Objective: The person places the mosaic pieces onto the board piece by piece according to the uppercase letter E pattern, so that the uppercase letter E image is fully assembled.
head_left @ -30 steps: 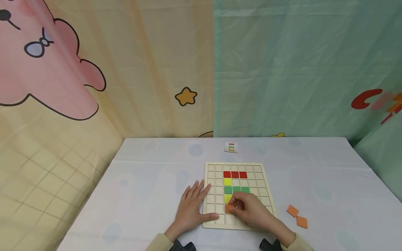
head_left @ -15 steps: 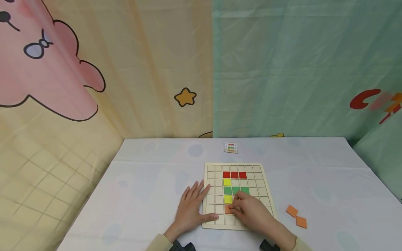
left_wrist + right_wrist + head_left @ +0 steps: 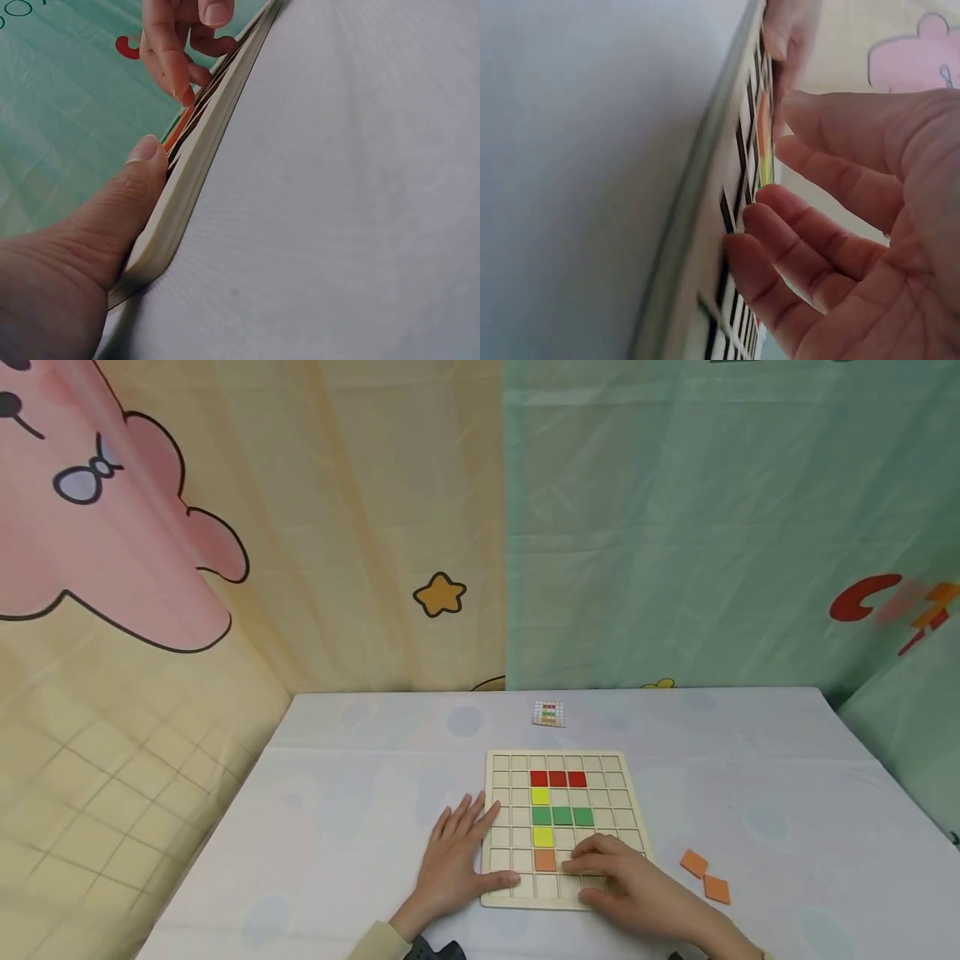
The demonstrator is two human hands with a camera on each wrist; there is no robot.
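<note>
A pale wooden grid board [image 3: 517,893] lies on the table, with flat square tiles set in its cells. Three red tiles [image 3: 558,779] form a row, with a yellow tile [image 3: 540,796] below, then three green tiles [image 3: 562,816], another yellow tile [image 3: 543,837] and an orange tile [image 3: 545,860]. My left hand [image 3: 452,864] rests at the board's left edge, fingers spread and thumb on the near left part. Just right of the orange tile, my right hand [image 3: 637,885] hovers low over the board with relaxed fingers, holding nothing; its palm and parted fingers show in the right wrist view.
Two loose orange tiles [image 3: 716,889] lie on the table right of the board. A small pattern card [image 3: 549,714] with coloured squares lies beyond the board's far edge. Printed curtains [image 3: 660,527] hang behind the white-covered table [image 3: 360,793].
My right hand has let go of the orange tile and drawn back to the right. That tile now lies flat in its cell in full view. The left hand stays put.
</note>
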